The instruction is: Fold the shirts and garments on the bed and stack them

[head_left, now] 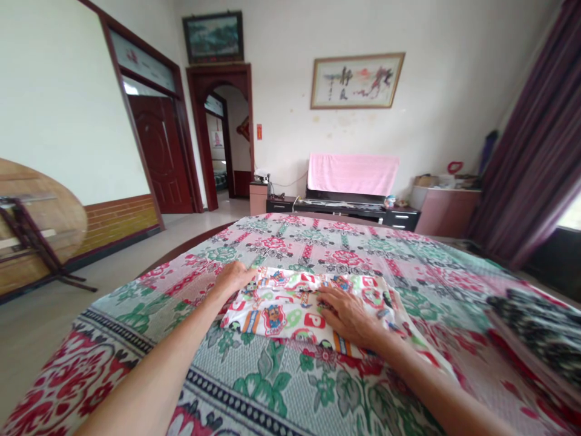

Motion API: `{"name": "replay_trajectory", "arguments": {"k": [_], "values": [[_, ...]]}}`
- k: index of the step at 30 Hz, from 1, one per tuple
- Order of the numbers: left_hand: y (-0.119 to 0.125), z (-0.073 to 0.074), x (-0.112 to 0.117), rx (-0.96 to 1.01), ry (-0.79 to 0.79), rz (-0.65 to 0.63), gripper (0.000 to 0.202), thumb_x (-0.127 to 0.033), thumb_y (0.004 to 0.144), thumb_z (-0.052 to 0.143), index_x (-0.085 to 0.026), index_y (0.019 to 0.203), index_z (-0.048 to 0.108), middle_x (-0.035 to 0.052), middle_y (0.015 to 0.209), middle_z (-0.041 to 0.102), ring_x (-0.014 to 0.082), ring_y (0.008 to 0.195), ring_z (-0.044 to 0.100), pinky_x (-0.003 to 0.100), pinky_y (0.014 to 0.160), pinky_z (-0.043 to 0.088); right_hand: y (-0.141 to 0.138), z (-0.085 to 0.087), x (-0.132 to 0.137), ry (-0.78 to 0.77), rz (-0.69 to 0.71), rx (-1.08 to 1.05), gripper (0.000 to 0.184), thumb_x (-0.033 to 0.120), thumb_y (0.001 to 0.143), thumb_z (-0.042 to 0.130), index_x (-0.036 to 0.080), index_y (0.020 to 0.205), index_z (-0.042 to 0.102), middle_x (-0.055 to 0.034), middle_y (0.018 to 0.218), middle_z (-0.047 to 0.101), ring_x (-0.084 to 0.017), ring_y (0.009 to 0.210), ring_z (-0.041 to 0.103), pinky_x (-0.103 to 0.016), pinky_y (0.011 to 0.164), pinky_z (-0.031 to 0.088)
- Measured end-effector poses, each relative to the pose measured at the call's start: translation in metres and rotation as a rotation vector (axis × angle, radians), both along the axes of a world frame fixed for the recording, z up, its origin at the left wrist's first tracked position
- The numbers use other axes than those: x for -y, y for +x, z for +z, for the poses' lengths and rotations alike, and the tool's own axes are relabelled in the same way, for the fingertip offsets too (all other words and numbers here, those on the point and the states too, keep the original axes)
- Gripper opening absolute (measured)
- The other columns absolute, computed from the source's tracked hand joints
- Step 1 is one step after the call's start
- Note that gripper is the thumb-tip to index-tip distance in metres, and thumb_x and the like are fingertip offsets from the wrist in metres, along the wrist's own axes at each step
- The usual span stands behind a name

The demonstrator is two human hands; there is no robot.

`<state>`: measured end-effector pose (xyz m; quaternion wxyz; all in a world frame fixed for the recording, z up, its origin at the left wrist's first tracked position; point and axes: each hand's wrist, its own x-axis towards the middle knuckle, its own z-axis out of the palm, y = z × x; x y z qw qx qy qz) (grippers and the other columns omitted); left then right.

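A white garment or cloth (pixel 290 318) with a cartoon print in red, green, blue and orange lies partly folded on the flowered cover (pixel 267 387). At its far left corner, my left hand (pixel 235 277) has its fingers closed on the edge. My right hand (pixel 347 312) rests flat on the middle of the cloth, fingers stretched out and a little apart. One part of the cloth reaches out to the right beneath my right forearm. Whether it is a garment or a plain piece of fabric, I cannot tell.
A stack of folded dark patterned cloth (pixel 540 339) sits at the right edge of the covered surface. Beyond stand a low black cabinet (pixel 402 219) and a screen-like shape under a pink towel (pixel 351 174). A folded round table (pixel 45 212) leans at the left.
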<state>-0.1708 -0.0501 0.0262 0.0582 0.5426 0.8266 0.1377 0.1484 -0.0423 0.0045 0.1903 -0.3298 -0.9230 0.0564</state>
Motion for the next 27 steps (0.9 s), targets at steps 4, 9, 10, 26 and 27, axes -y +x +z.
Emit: {"name": "replay_trajectory", "arguments": {"k": [4, 9, 10, 26, 27], "values": [[0.005, -0.001, -0.001, 0.023, 0.018, -0.010, 0.038, -0.054, 0.071, 0.050, -0.023, 0.067, 0.072, 0.0059, 0.069, 0.068, 0.0202, 0.068, 0.061, 0.025, 0.055, 0.037, 0.000, -0.003, 0.000, 0.029, 0.000, -0.041, 0.028, 0.028, 0.086, 0.045, 0.019, 0.108, 0.061, -0.0119, 0.130, 0.055, -0.026, 0.120, 0.049, -0.047, 0.100, 0.038], [0.016, -0.001, -0.001, 0.026, -0.011, -0.011, 0.029, -0.048, 0.065, 0.060, -0.022, 0.068, 0.072, 0.0053, 0.068, 0.069, 0.0197, 0.067, 0.062, 0.025, 0.055, 0.038, -0.001, -0.007, 0.000, 0.062, 0.014, -0.081, 0.028, 0.026, 0.085, 0.046, 0.019, 0.107, 0.062, -0.0118, 0.128, 0.056, -0.025, 0.117, 0.051, -0.046, 0.099, 0.039], [0.016, -0.001, -0.001, 0.034, -0.001, -0.016, 0.026, -0.045, 0.065, 0.061, -0.022, 0.069, 0.073, 0.0050, 0.069, 0.069, 0.0194, 0.067, 0.062, 0.024, 0.055, 0.038, -0.001, -0.007, 0.000, 0.063, 0.015, -0.083, 0.027, 0.026, 0.085, 0.046, 0.019, 0.107, 0.062, -0.0116, 0.127, 0.056, -0.025, 0.117, 0.051, -0.045, 0.099, 0.039], [0.013, -0.009, -0.002, 0.054, 0.229, -0.018, 0.032, -0.035, 0.082, 0.047, -0.023, 0.105, 0.065, 0.0039, 0.089, 0.071, 0.0181, 0.082, 0.063, 0.024, 0.067, 0.042, 0.001, -0.007, 0.001, 0.085, 0.002, -0.140, 0.025, 0.026, 0.083, 0.049, 0.017, 0.104, 0.062, -0.0113, 0.115, 0.061, -0.023, 0.106, 0.056, -0.038, 0.092, 0.044], [0.013, -0.009, -0.001, 0.040, 0.219, -0.029, 0.032, -0.034, 0.082, 0.046, -0.024, 0.105, 0.065, 0.0039, 0.089, 0.070, 0.0182, 0.082, 0.063, 0.024, 0.069, 0.042, 0.001, -0.006, 0.001, 0.083, 0.005, -0.140, 0.024, 0.026, 0.083, 0.049, 0.018, 0.102, 0.062, -0.0110, 0.113, 0.061, -0.023, 0.104, 0.056, -0.038, 0.091, 0.044]]}}
